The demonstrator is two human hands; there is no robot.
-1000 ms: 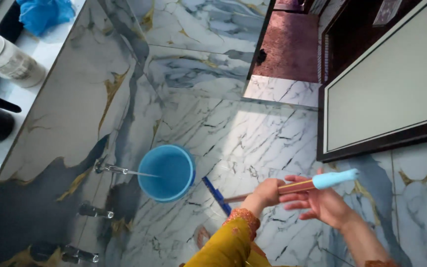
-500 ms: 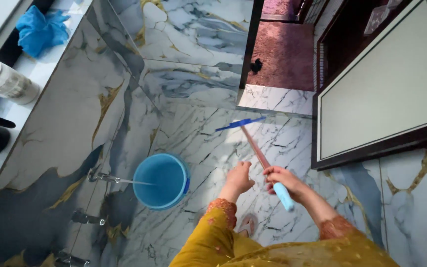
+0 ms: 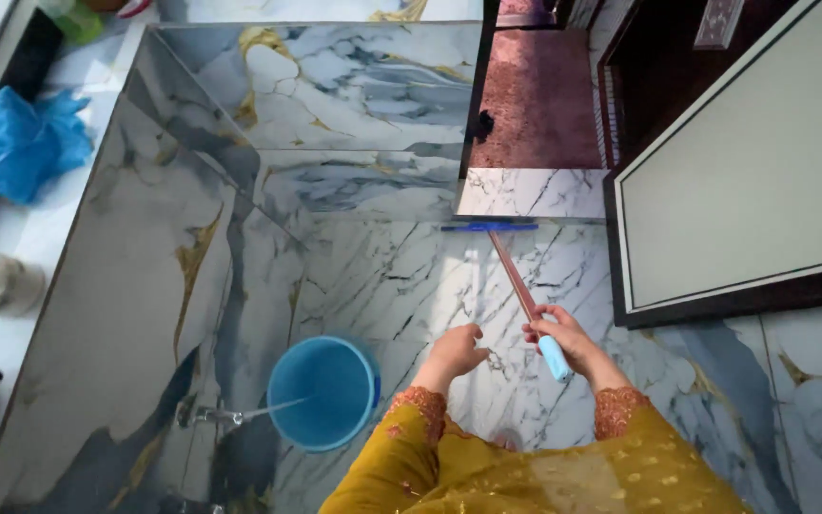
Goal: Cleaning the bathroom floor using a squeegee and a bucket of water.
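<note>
Marble bathroom floor [image 3: 401, 276], seen from above: your right hand [image 3: 563, 338] grips the squeegee [image 3: 516, 286] near its pale blue handle end, and its blade has advanced to the doorway threshold since a moment ago. Your left hand [image 3: 459, 350], loosely curled, holds nothing beside the blue bucket [image 3: 323, 392].

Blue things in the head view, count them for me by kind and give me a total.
Bucket: 1
Squeegee blade: 1
Handle grip, held in the right hand: 1
Crumpled cloth on the ledge: 1
Total: 4
</note>
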